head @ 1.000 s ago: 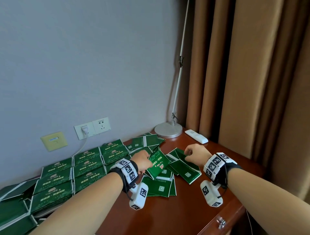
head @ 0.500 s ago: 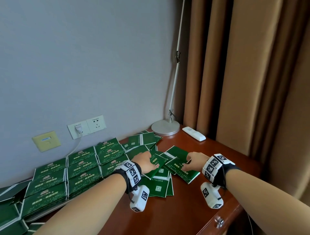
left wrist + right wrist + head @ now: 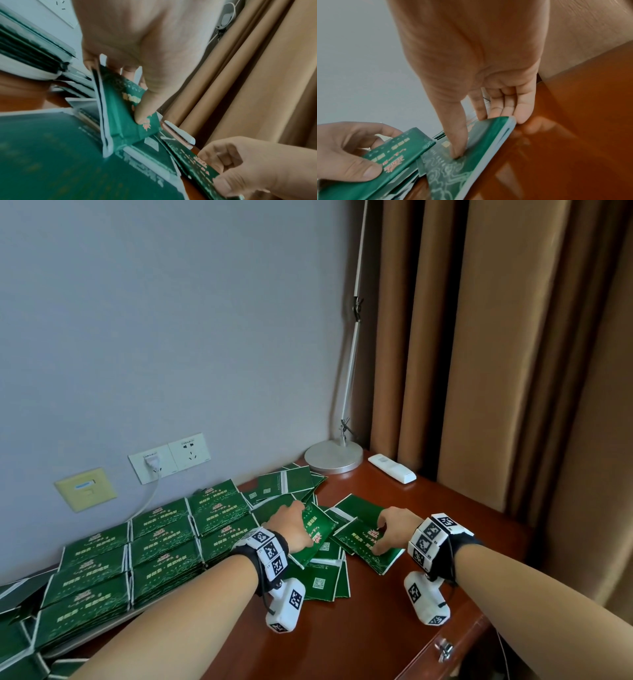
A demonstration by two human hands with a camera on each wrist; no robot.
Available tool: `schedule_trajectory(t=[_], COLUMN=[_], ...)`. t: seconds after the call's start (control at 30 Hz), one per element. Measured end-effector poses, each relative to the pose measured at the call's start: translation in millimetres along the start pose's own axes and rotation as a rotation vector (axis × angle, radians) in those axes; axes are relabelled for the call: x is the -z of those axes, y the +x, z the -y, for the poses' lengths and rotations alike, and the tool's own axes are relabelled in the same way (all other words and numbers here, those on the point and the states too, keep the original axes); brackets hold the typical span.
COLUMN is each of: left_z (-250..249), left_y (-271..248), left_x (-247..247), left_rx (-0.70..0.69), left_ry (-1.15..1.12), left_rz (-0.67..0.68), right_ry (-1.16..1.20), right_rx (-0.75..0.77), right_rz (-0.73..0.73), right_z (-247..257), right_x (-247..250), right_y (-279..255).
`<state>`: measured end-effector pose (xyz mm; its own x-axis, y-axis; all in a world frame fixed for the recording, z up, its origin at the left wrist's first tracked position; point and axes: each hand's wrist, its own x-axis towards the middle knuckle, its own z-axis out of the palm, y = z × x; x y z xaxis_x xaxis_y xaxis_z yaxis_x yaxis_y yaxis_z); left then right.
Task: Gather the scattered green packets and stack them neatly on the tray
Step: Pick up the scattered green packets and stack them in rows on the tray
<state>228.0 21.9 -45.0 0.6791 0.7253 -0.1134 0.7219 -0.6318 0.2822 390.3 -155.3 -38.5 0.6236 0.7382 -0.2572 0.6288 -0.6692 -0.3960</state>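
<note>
We see a reddish-brown wooden desk (image 3: 394, 628) filling the lower half of the head view, set against a grey wall (image 3: 171, 320) with tan curtains (image 3: 496, 354) down the right side of the frame. At the lower left sits the tray (image 3: 85, 642), only its pale edge showing beneath neat stacks of green packets (image 3: 161, 546) laid in rows. In the centre of the frame, loose green packets (image 3: 320, 580) lie overlapping on the desk, with a few more (image 3: 287, 482) fanned out behind them toward the wall.

Our left hand (image 3: 291, 529) is just left of centre, thumb on top and fingers curled beneath, gripping a small bunch of packets (image 3: 130, 113) that stands tilted on edge above the pile; the left wrist view shows the thumb pressed on the printed face. Our right hand (image 3: 394, 529) is just right of centre, its thumb pressed on the face of another packet (image 3: 471, 155) and its fingers curled round the far edge, lifting that edge off the desk.

At the upper right of the desk stands a round silver lamp base (image 3: 334, 455) with a thin pole rising up the frame, and just right of it lies a white remote (image 3: 392, 469). On the wall at mid left are a white double socket (image 3: 169, 457) with a plug in it and a yellow plate (image 3: 85, 488).
</note>
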Motion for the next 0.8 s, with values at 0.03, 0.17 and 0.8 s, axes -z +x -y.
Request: schedule_trajectory(t=[0.03, 0.17, 0.8], left_z=[0.4, 0.0, 56.2], left_y=[1.5, -1.1, -52.7], left_x=[0.5, 6.4, 72.6], left_rx=[-0.006, -0.015, 0.136], left_ry=[-0.035, -0.13, -0.7], left_rz=[-0.007, -0.025, -0.183], right_ry=[0.008, 0.046, 0.328], right_rx=[-0.006, -0.024, 0.304], right_rz=[-0.005, -0.022, -0.259], right_z=[0.0, 2.6, 95.0], right_x=[0.2, -0.7, 19.5], right_y=[0.2, -0.3, -20.8])
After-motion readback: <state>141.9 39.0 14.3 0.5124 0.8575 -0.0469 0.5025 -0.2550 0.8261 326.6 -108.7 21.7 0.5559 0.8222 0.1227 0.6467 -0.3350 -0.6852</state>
